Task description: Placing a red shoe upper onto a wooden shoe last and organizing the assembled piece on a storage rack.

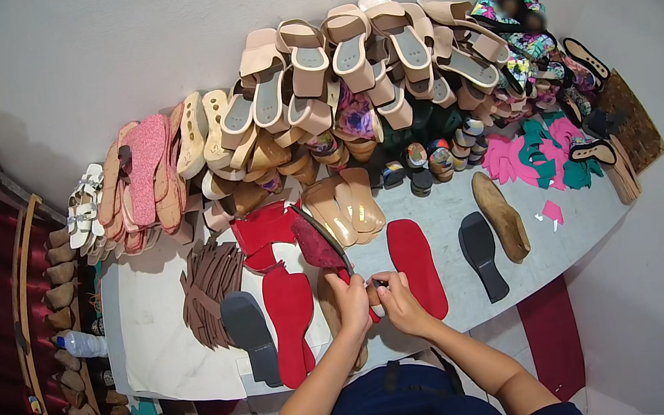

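Note:
My left hand (351, 298) grips the near end of a dark red shoe piece with a black edge (320, 242), which slants up and away to the left. Close beside it, the fingers of my right hand (400, 304) are pinched together at the same end; a small brown, rounded part shows between the hands, and I cannot make out exactly what the right fingers hold. Partly hidden under my left forearm lies a brown shoe last (330, 308). Flat red insoles lie on both sides, one on the left (287, 319) and one on the right (416, 268).
Black soles lie at left (248, 329) and right (481, 253), the latter beside a wooden last (501, 215). Brown strips (214, 287), red pieces (264, 229) and tan insoles (345, 210) sit behind. Stacked sandals (352, 57) line the wall; pink and green cutouts (528, 159) are at right.

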{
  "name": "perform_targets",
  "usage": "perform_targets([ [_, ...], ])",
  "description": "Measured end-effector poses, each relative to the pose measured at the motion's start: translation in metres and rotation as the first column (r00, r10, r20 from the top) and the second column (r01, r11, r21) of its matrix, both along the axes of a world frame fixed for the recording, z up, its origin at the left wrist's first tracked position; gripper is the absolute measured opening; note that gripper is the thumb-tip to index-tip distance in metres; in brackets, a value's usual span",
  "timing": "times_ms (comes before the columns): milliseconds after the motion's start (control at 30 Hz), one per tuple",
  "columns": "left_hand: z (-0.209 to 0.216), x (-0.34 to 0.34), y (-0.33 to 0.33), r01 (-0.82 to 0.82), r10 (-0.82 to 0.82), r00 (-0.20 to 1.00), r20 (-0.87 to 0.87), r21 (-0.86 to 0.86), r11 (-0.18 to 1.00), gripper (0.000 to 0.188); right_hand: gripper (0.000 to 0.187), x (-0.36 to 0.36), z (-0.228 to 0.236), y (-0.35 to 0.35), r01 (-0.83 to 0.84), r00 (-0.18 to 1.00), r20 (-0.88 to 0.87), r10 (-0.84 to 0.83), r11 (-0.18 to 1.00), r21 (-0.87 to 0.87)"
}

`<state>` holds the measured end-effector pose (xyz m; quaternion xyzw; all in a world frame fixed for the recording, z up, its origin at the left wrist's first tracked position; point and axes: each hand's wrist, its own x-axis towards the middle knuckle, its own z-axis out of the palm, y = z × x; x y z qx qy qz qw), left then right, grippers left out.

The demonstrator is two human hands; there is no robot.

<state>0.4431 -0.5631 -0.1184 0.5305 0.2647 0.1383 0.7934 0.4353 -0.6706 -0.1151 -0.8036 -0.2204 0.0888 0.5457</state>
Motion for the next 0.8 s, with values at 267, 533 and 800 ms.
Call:
perform_targets([
  [267, 0.004, 0.002, 0.004, -0.078, 0.071, 0.995, -0.067, -0.105, 0.991, 0.032, 0.039, -0.007, 0.014, 0.005, 0.044, 0.989, 0.147, -0.017, 0.983, -0.176],
  [533, 0.0, -0.002, 0.021, 0.108, 0.004, 0.984, 0.178, -0.61, 0.785, 0.025, 0.07, -0.002, 0.028, -0.002, -0.007, 0.961, 0.266, 0.078, 0.966, -0.257],
  [800, 0.026, -0.001, 0.014, -0.063, 0.059, 0.998, -0.025, -0.553, 0.831, 0.048, 0.069, 0.002, 0.004, -0.004, 0.047, 0.999, -0.012, -0.047, 0.998, -0.029],
])
